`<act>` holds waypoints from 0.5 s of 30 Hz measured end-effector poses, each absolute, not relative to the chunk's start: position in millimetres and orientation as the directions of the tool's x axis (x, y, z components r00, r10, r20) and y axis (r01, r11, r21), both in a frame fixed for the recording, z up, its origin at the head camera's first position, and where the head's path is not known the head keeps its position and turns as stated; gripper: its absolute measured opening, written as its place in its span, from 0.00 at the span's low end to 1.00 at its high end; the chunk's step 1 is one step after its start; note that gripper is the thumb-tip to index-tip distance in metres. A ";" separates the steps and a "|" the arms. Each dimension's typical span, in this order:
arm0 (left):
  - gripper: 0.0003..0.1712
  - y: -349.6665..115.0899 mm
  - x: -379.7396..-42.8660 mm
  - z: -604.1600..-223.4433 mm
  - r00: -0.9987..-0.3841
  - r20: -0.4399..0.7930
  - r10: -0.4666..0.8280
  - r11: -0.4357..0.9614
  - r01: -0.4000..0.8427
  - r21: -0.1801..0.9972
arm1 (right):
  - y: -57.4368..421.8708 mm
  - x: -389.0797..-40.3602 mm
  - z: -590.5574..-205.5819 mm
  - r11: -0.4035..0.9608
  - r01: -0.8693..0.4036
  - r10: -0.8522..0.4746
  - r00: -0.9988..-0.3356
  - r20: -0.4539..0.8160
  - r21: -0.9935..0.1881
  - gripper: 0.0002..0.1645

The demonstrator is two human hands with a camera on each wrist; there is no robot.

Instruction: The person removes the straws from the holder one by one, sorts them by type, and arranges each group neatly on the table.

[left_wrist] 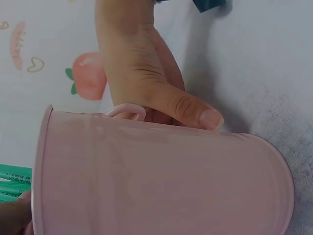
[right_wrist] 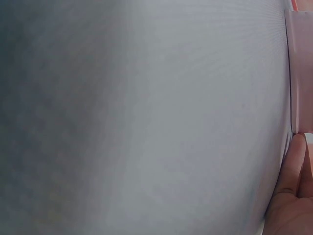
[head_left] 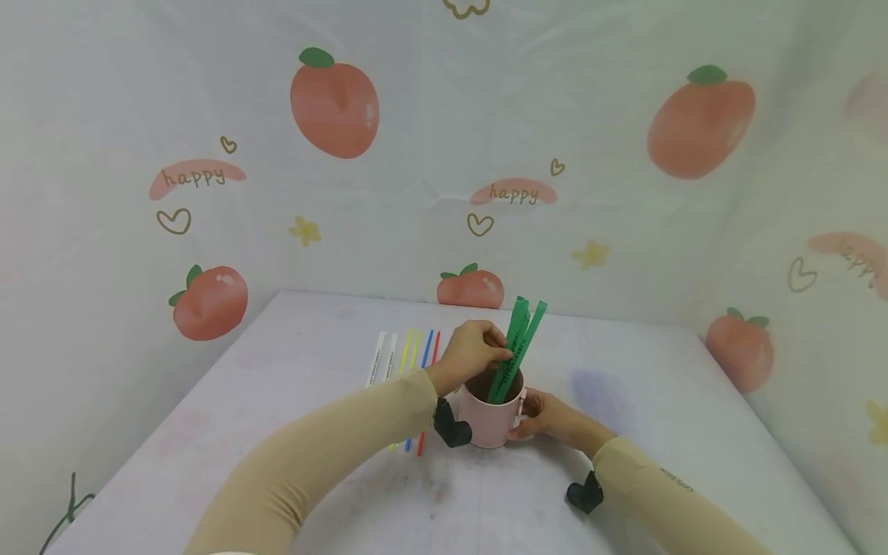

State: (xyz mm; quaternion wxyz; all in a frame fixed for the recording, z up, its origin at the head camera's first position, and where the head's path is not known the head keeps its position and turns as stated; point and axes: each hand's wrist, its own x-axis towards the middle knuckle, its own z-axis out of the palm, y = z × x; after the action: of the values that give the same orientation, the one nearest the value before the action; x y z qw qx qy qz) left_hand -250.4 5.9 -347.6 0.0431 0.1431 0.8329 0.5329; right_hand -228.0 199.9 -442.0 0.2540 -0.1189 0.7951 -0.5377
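Observation:
A pink bucket with a small side handle stands upright on the table. Several green strips printed with dark lettering lean out of its mouth. Over the rim, my left hand pinches at the green strips with thumb and fingertips. The right hand holds the bucket at its right side. In the left wrist view, the right thumb lies along the bucket wall and the other fingers are partly hidden behind the handle. The right wrist view catches only the bucket's edge and part of that hand.
Left of the bucket lie two white printed strips, yellow sticks, a blue stick and a red stick, partly covered by the left forearm. A fruit-patterned cloth hangs behind the white table.

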 end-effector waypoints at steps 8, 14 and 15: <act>0.05 5.3 -253.3 -348.6 -0.960 0.060 0.272 0.357 0.158 0.921 | 199.5 -226.9 -440.7 0.407 0.093 -0.443 -0.850 -0.286 -0.909 0.44; 0.06 4.1 -254.7 -351.2 -0.965 0.043 0.259 0.319 0.128 0.939 | 198.3 -226.6 -440.5 0.420 0.101 -0.426 -0.855 -0.295 -0.902 0.45; 0.06 3.8 -254.6 -351.4 -0.965 0.043 0.259 0.309 0.125 0.943 | 198.4 -226.7 -440.7 0.424 0.099 -0.425 -0.856 -0.295 -0.900 0.45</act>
State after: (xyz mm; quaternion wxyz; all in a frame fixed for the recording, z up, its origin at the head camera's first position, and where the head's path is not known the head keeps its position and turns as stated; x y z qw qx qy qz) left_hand -254.6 3.8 -351.4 0.0581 0.1188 0.8068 0.5758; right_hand -226.7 198.4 -440.7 0.2487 -0.1012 0.8064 -0.5269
